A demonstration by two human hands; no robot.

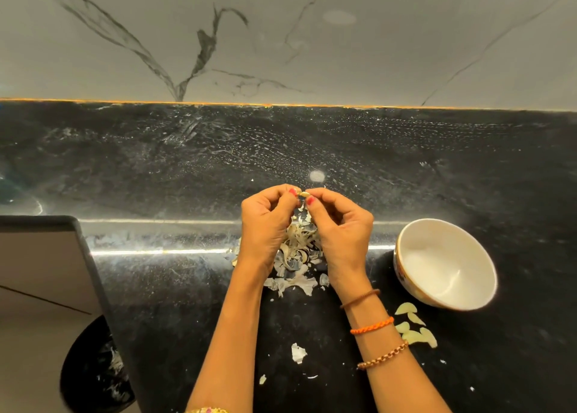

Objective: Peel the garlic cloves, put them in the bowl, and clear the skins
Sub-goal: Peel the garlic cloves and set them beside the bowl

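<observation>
You had one garlic clove [303, 195] pinched between the fingertips of both hands, your left hand [269, 225] and right hand [340, 225] curled in on it from either side, raised just above the pile of skins [298, 256]. Most of the clove was hidden by your fingers, so how much skin it still wore I couldn't tell.

A clove that small is light and firm, but likely slick once bare, so you'd have done best holding it by the ends and picking at the loose papery edge. The skins looked dry, thin and weightless, apt to scatter at a careless sweep.

Peeled cloves [413, 327] lay on the black counter [187, 287] just beside your right forearm, near the white bowl [449, 266], which looked empty. Stray flakes [298, 352] lay between your forearms.

To your left the counter's edge dropped away, with a dark bin [93, 369] below already holding some skins. The counter behind your hands, up to the marble wall [281, 38], offered open room.
</observation>
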